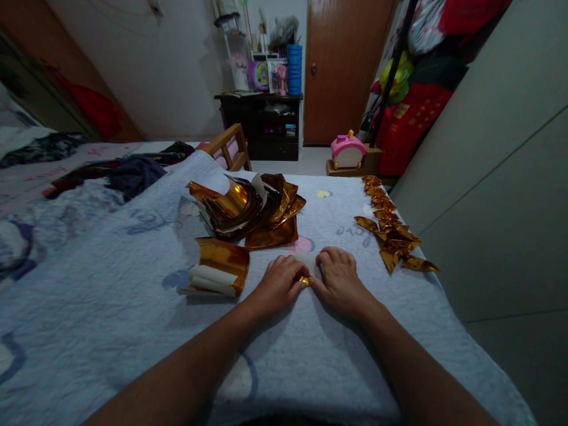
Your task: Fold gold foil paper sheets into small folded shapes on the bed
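Observation:
Both hands meet over a sheet of gold foil paper lying on the cloth-covered surface, its pale backing turned up and its near edge showing gold. My left hand pinches that gold edge between thumb and fingers. From the other side my right hand presses on the paper, fingers curled and thumb at the edge. Much of the sheet is hidden by the hands. To the left lies a partly curled bundle of gold foil paper, and behind it a large fanned stack of gold sheets.
Folded gold pieces lie in a row along the right edge of the patterned cloth. A wooden chair stands past the far edge. Dark clothes lie at the left. A pale cabinet borders the right side.

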`<state>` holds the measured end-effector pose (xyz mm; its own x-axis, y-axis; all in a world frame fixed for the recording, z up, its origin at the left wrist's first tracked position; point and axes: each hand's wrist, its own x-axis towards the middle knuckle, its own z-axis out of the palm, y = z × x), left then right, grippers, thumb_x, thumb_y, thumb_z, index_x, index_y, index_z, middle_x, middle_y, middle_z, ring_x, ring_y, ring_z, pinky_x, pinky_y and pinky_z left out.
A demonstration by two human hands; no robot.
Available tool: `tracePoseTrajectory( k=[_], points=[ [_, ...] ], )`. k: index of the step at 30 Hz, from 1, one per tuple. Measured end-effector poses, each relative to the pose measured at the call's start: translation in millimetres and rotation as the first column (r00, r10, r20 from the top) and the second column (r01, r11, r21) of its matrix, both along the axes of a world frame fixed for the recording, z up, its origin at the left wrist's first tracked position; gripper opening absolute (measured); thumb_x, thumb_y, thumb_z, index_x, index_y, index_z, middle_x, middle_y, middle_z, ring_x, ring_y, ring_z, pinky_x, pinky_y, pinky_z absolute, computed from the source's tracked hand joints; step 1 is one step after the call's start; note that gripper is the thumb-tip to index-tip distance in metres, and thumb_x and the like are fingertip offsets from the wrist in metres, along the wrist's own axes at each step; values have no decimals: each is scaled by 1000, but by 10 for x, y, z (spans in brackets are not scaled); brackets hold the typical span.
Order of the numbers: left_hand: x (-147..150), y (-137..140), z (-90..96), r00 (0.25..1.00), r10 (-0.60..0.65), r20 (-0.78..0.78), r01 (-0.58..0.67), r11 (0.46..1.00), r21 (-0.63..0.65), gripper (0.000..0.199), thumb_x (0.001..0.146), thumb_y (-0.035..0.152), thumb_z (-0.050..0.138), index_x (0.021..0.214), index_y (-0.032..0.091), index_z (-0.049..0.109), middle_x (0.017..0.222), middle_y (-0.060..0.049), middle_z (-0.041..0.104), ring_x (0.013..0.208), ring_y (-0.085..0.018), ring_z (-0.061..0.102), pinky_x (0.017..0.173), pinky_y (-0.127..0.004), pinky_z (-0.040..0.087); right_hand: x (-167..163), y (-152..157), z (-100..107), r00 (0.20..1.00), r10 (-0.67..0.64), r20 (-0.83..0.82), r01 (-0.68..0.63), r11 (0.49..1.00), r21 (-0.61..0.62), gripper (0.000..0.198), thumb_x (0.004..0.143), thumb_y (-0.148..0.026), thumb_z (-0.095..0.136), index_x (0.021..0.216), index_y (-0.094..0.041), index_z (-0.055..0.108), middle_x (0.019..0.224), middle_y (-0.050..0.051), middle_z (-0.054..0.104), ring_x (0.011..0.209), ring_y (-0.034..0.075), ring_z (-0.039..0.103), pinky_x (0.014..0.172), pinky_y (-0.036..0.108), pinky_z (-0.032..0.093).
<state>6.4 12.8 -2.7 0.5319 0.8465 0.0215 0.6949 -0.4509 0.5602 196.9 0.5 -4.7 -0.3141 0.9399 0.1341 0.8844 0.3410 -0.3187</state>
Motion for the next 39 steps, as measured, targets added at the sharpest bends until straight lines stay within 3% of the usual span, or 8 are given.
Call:
tracePoseTrajectory(
  k=[6, 23, 28, 32, 39],
  points=[
    [0, 6, -19, 1000, -3, -6, 3, 1000, 11, 9, 93, 22, 58, 100, 21, 63, 104, -4, 64, 102, -24, 52, 88, -37, 38, -38, -3, -37, 999, -44, 0, 44, 999, -10, 40, 91, -42, 56, 123, -18, 54, 137, 15, 51, 132, 33, 39, 114, 57, 22],
    [-1, -7, 10, 999, 7, 46, -7, 1000, 3, 8, 91, 22, 57, 96, 21, 63, 98, -4, 64, 98, -23, 52, 86, -37, 39, 145, 55, -114, 999, 26, -22, -27, 996, -88, 62, 90, -22, 54, 151, -25, 40, 151, 13, 46, 140, 32, 36, 114, 55, 26],
    [-25, -8, -45, 997, 6, 71, -9, 999, 41, 9, 88, 19, 59, 97, 21, 62, 100, -5, 62, 100, -24, 52, 88, -37, 41, 132, 93, -73, 994, -28, -104, 24, 999, -36, 38, 97, -29, 47, 132, -19, 54, 137, 14, 56, 128, 29, 46, 108, 48, 33],
    [-23, -13, -68, 988, 82, 131, -95, 991, 94, 25, 83, 21, 65, 107, 21, 60, 118, -9, 57, 113, -27, 49, 98, -42, 42, 79, 112, -37, 991, -42, -125, 39, 999, -26, 23, 94, -36, 56, 107, -18, 61, 123, 13, 60, 116, 30, 50, 102, 46, 36],
    [-14, -8, -126, 982, 88, 170, -110, 987, 120, 51, 81, 20, 66, 130, 19, 51, 134, -12, 54, 126, -31, 46, 110, -49, 37, 37, 108, -91, 986, 31, -162, -27, 999, 29, 12, 86, -23, 61, 97, -18, 61, 117, 11, 59, 111, 26, 48, 97, 41, 36]
  ],
)
